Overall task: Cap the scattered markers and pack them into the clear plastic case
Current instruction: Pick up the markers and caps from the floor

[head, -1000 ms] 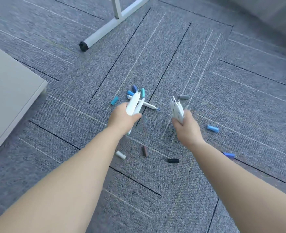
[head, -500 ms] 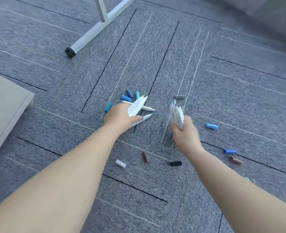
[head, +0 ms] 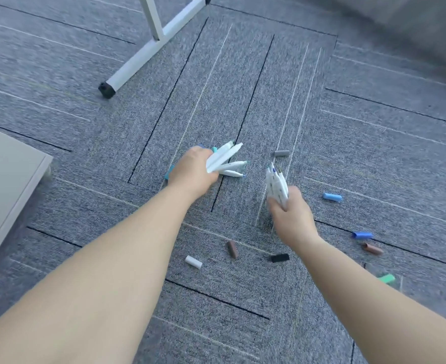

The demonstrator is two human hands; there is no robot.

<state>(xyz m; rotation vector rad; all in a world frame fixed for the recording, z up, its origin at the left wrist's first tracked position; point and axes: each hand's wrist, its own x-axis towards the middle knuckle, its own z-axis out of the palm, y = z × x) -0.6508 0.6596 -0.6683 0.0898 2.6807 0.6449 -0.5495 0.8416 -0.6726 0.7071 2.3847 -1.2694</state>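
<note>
My left hand (head: pixel 193 170) grips a fan of several white uncapped markers (head: pixel 224 158) low over the grey carpet. My right hand (head: pixel 291 216) holds a second bundle of white markers (head: pixel 277 186) pointing up and away from me. Loose caps lie around: a grey cap (head: pixel 281 153), a light blue cap (head: pixel 332 197), a blue cap (head: pixel 362 235), a brown cap (head: pixel 372 248), a green cap (head: pixel 386 278), a black cap (head: pixel 279 258), a brown cap (head: pixel 232 249) and a white cap (head: pixel 193 261). Teal caps peek from behind the left hand. No clear case is in view.
A white metal stand leg (head: pixel 148 55) with a black foot crosses the carpet at the top left. A pale grey cabinet or board (head: pixel 4 179) edges in from the left. Grey carpet tiles (head: pixel 243 88) cover the floor.
My left hand has dropped lower to the carpet and its markers now fan out sideways to the right. The right hand keeps its bundle. The view tilted, showing more caps at the right.
</note>
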